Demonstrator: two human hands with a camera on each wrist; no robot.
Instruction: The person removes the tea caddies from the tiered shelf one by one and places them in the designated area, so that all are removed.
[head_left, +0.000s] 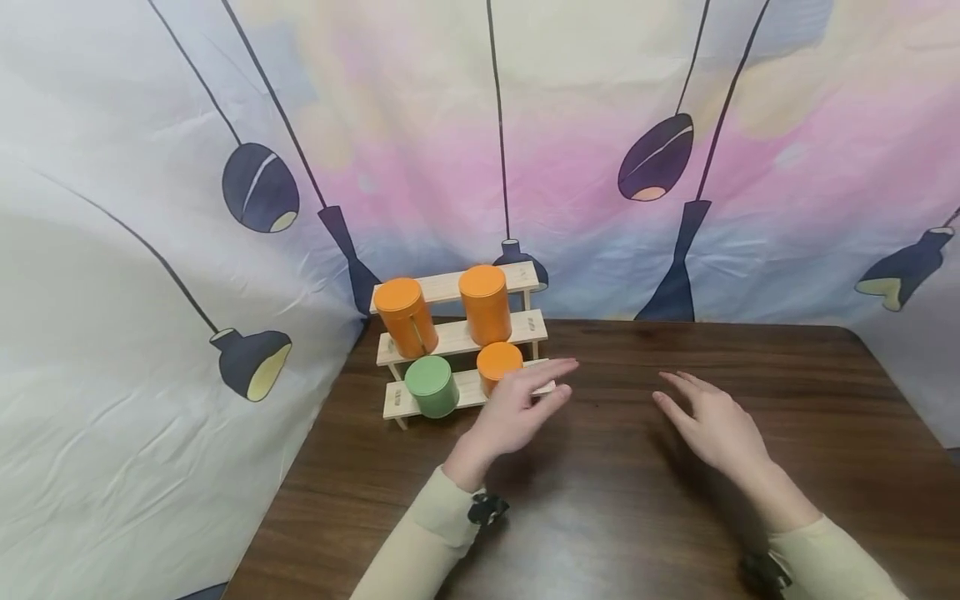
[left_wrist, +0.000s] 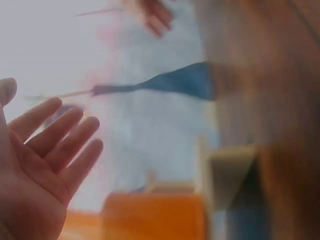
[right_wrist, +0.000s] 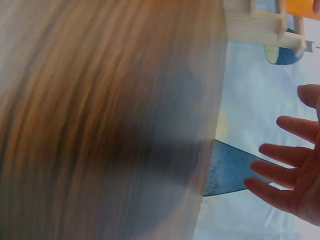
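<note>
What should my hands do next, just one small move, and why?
Probably ease your left hand back from the short orange canister: the hand partly hides it in the head view and could bump it. That hand and your right hand are both open and empty, and the canister sits on the stepped wooden rack.

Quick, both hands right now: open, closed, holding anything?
Left hand: open, holding nothing, in front of the short orange canister.
Right hand: open, holding nothing, above the wooden table.

Left hand (head_left: 516, 410) and right hand (head_left: 717, 425) raised, well apart, fingers (head_left: 555, 370) extended, left thumb (head_left: 552, 404) seemingly straight.
</note>
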